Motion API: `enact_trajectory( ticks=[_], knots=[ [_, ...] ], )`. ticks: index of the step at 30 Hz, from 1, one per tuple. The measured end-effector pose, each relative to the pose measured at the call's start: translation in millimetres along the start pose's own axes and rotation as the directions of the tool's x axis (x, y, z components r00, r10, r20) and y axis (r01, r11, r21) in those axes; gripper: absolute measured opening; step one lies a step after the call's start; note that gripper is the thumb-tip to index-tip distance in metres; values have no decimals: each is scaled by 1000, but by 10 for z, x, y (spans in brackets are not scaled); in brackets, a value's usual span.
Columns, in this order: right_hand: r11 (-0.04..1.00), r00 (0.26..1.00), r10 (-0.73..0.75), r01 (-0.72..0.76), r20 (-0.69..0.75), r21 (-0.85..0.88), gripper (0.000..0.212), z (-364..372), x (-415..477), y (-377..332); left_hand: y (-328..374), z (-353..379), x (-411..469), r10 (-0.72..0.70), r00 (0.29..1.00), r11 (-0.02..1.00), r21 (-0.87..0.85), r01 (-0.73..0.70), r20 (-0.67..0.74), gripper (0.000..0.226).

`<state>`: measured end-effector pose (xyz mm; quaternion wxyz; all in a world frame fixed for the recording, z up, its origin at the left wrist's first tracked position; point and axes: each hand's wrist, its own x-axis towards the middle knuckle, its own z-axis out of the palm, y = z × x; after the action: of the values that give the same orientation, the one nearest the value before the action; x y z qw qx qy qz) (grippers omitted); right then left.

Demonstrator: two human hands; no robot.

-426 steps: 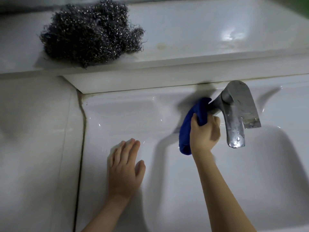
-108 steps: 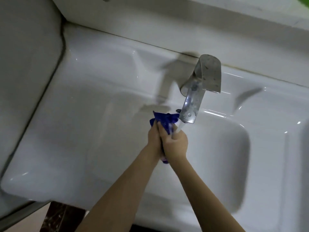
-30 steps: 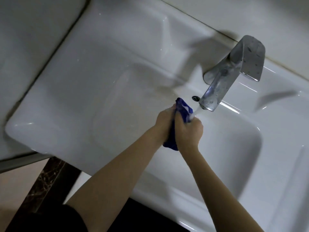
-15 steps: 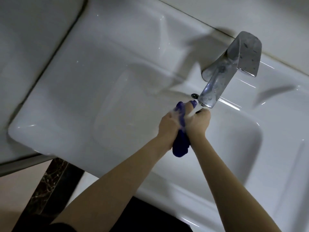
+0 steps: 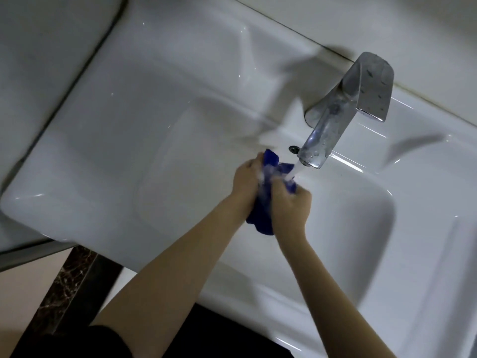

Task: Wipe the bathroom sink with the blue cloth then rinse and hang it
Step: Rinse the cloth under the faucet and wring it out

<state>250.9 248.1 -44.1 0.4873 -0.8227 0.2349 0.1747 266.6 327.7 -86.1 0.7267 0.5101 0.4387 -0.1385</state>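
Head view is showing both hands pressed together around the blue cloth (image 5: 260,215) over the basin of the white sink (image 5: 108,140). The left hand (image 5: 246,187) is clamping the cloth from the left side with its fingers curled in, and the right hand (image 5: 290,206) is gripping it from the right in a closed fist. The cloth is sitting bunched between the two palms, with one blue tuft poking out above the hands and a rounded fold hanging below them. A stream of water (image 5: 293,173) is running from the spout of the metal faucet (image 5: 343,109) straight onto the top of the cloth, just beside the right hand's knuckles. Drops are clinging to the faucet's body and its flat handle. A small dark overflow hole (image 5: 293,149) is showing in the basin wall just left of the spout. Both bare forearms are reaching in from the lower edge, over the sink's front rim.
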Motion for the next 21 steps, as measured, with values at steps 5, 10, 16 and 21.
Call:
enact_trajectory(
  ticks=[5, 10, 16, 21],
  knots=[
    [993, 998, -56, 54, -18, -109, 39, -16, 279, -248, -260, 93, -309, -4, 999, 995, -101, 8, 35, 28],
    [998, 999, 23, -24, -28, -54, 38, 9, 152, -65, -82, -46, -161, 62, 997, 991, 118, -57, -39, 32],
    [979, 984, -175, 175, 9, -100, 41, 146, -154, 55, -151, -214, 33, -36, 997, 995, 92, 42, -73, 40],
    [971, 996, -85, 89, 26, -221, 37, 166, 273, 72, -143, -5, -222, 235, 966, 940, 279, -198, -104, 28]
  ],
)
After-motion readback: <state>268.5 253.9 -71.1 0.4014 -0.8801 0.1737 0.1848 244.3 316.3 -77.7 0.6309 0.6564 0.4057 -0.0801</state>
